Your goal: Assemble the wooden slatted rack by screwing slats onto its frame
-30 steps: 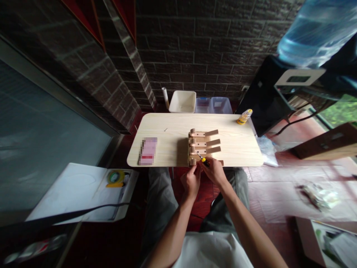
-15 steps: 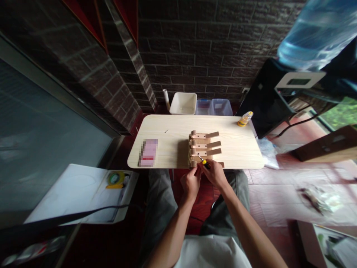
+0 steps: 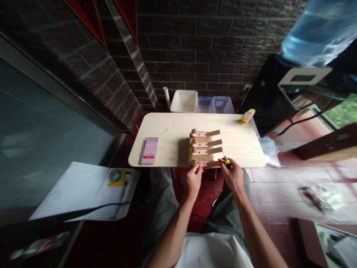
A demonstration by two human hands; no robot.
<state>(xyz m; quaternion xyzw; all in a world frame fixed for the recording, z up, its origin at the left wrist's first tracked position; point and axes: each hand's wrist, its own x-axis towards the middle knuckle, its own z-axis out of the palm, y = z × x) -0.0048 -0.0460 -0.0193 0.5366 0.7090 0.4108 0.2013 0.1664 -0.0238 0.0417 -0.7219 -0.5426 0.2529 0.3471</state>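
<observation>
A wooden assembly (image 3: 193,152) lies at the table's front edge, with several rounded blocks on its left and flat wooden arms with dark holes pointing right. At its near left corner, my left hand (image 3: 193,180) pinches thumb and fingers together by the nearest wooden arm (image 3: 205,163). Whatever is between those fingertips is too small to make out. My right hand (image 3: 233,174) is wrapped round a screwdriver (image 3: 228,162) with a yellow and black handle, its shaft pointing up and away. The fingertips of that hand are at the right end of the nearest arm.
On the pale table (image 3: 167,152) are a pink pixelated item (image 3: 149,150), a small dark piece (image 3: 167,129) and a yellow-capped bottle (image 3: 247,117). Behind it stand a white bin (image 3: 184,101) and clear bins (image 3: 222,105). An open white case (image 3: 118,193) with tape sits at left.
My right hand has moved right with the screwdriver, from the assembly's left part to the right end of the nearest arm. My left hand stays near the corner, fingertips still pinched.
</observation>
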